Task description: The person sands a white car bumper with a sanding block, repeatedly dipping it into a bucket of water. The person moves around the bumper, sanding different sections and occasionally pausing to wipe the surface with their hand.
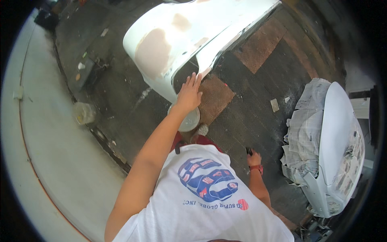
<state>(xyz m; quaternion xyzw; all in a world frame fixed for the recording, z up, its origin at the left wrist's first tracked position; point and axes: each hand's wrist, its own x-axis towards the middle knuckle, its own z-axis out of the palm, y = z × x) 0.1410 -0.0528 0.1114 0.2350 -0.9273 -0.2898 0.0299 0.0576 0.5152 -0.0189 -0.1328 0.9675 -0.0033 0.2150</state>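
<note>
A large white curved panel (179, 34) with dull beige patches fills the upper middle of my view, its support hidden from me. The wearer's left hand (190, 93) reaches forward with its fingers outstretched over the panel's near lower end, beside a cut-out; I judge it is steadying or feeling that edge, though I cannot tell how firmly it touches. The right hand (254, 157) is well apart from it, low at the wearer's right side, curled round a small dark object (248, 151) too small for me to name, perhaps held there to leave the panel clear. A round pale bucket (188, 128) stands on the dark floor (246, 109) just in front of a shoe (203, 129), probably to be within easy reach. Off to the right, a second white panel (335, 137) is partly covered with newspaper sheets (304, 131), likely to shield the areas beneath. On the left, a clear plastic container (89, 111) sits near the pale wall (52, 149), out of the way of the feet.
</note>
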